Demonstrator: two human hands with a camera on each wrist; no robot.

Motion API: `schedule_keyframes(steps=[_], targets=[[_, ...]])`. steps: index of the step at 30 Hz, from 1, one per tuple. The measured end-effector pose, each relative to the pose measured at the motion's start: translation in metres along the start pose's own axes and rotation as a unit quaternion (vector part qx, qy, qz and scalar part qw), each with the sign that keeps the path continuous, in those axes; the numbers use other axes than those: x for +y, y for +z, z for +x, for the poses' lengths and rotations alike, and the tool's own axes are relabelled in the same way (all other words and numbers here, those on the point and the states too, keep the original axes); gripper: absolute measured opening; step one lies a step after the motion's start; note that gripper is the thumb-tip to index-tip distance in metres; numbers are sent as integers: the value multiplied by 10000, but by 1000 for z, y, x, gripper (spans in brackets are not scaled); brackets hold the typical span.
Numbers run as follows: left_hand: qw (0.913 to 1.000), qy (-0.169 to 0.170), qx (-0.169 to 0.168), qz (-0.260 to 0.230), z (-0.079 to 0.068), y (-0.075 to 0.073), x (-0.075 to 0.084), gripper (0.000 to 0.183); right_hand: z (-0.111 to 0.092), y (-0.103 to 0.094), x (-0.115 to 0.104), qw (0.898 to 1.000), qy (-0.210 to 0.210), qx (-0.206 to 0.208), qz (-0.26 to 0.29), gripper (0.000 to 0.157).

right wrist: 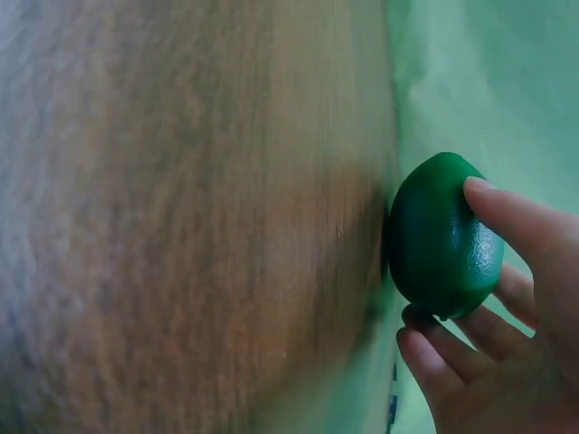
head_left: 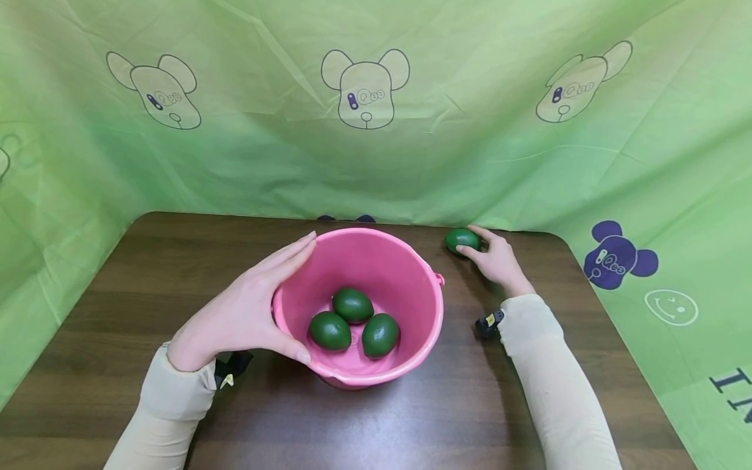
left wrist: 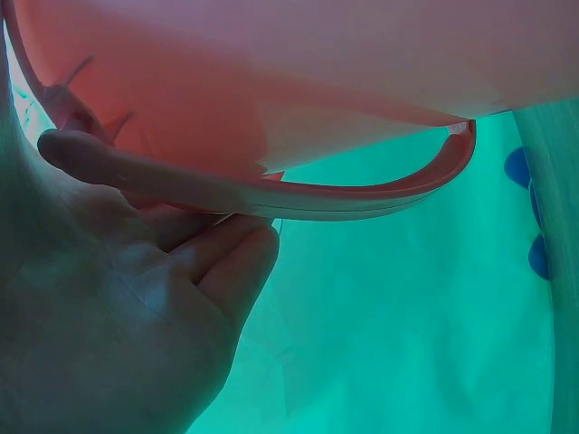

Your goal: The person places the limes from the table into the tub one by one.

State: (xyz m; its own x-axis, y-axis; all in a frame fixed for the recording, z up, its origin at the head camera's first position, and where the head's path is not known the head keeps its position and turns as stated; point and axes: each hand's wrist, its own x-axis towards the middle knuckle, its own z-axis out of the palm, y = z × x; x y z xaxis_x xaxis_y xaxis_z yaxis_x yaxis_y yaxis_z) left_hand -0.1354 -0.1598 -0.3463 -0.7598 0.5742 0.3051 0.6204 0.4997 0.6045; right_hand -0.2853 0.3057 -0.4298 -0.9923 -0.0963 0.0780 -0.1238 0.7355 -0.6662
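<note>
A pink bucket (head_left: 358, 261) stands upright on the table, with three dark green limes (head_left: 352, 305) on its bottom. My left hand (head_left: 247, 310) holds the bucket's left side, the thumb along the near rim and the fingers toward the back. In the left wrist view, the bucket's handle (left wrist: 362, 203) hangs across those fingers. At the table's far right, my right hand (head_left: 496, 261) has its thumb and fingers around another lime (head_left: 455, 240). The right wrist view shows the thumb on top of this lime (right wrist: 443, 240), which rests against the tabletop.
The dark wooden table (head_left: 376, 431) ends at the back against a green cloth (head_left: 264, 163) printed with bear heads. The cloth also hangs along both sides. Both wrists wear small black cameras (head_left: 489, 324).
</note>
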Motion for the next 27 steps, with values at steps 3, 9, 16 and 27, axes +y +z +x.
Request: schedule_keyframes(steps=[3, 9, 16, 27], targets=[[10000, -5, 0, 1, 0, 0, 0, 138, 0, 0, -2, 10000, 25, -25, 32, 66], [10000, -24, -3, -50, -1, 0, 1, 138, 0, 1, -4, 9999, 92, -52, 61, 65], [10000, -28, -16, -35, -1, 0, 0, 137, 1, 1, -4, 9999, 110, -64, 30, 65], [10000, -14, -6, 2, -1, 1, -1, 138, 1, 2, -5, 10000, 17, -45, -33, 64]])
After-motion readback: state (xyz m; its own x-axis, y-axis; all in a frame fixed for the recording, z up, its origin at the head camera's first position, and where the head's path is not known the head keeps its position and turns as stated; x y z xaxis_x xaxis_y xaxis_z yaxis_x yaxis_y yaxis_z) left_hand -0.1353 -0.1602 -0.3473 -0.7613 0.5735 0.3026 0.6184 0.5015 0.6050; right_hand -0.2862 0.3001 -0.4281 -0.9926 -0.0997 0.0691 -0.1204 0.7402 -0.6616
